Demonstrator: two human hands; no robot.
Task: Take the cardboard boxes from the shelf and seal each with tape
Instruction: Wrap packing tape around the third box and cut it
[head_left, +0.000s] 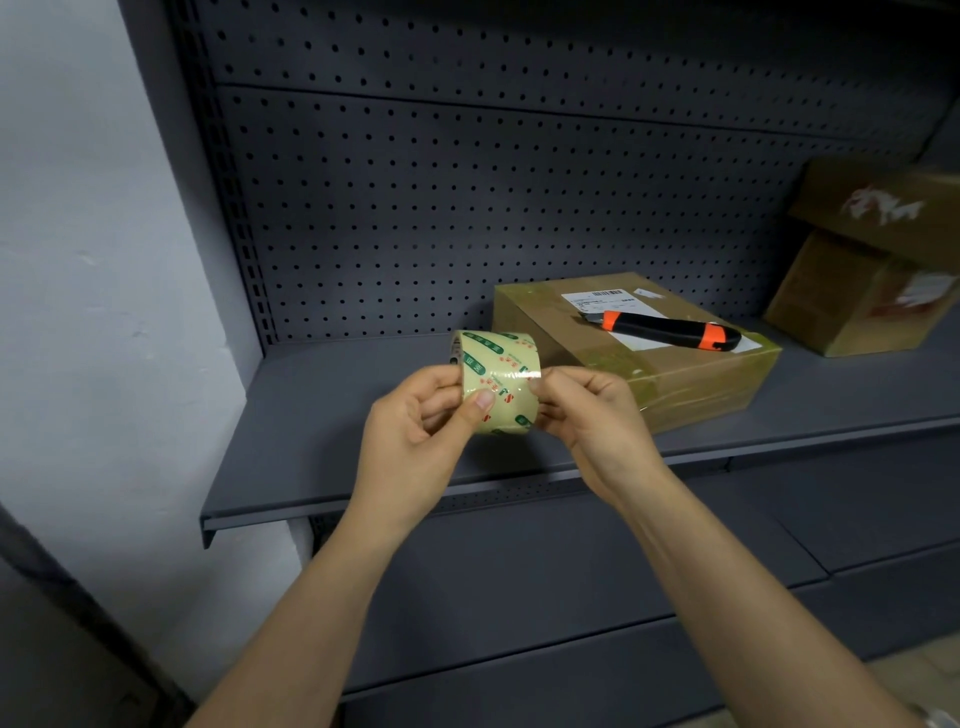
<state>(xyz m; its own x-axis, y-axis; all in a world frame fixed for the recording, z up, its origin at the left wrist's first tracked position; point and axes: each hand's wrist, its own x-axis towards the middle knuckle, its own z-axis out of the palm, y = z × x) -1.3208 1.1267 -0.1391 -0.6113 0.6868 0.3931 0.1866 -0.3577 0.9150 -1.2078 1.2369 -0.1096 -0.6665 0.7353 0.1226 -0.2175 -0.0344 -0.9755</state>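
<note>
Head view, the only one I have, shows the tape roll (498, 382) held in the air between both hands, just above the near edge of the grey shelf (322, 415). It is a wide roll of clear, yellowish tape printed with green and red marks, with its curved face turned toward me. The left hand (415, 426) grips it from the left, thumb pressed flat on the curved face and the other fingers curled behind the left rim. The right hand (587, 410) pinches the roll at its right rim, next to a glossy ridge of tape. I cannot tell whether that ridge is the loose end.

Just right of the roll and farther back, a flat cardboard box (675, 384) lies on the shelf. Its top and sides shine with bands of tape, and a white shipping label (602, 299) is stuck on top. An orange-and-black utility knife (670, 330) lies across that top.

At the far right two stacked boxes (857, 301) stand on the shelf, the upper one tilted. Both are blurred and cut off by the frame edge. I cannot read the print on the roll or the label. Fingers hide most of the roll's core. A perforated back panel (467, 182) rises behind the shelf.
</note>
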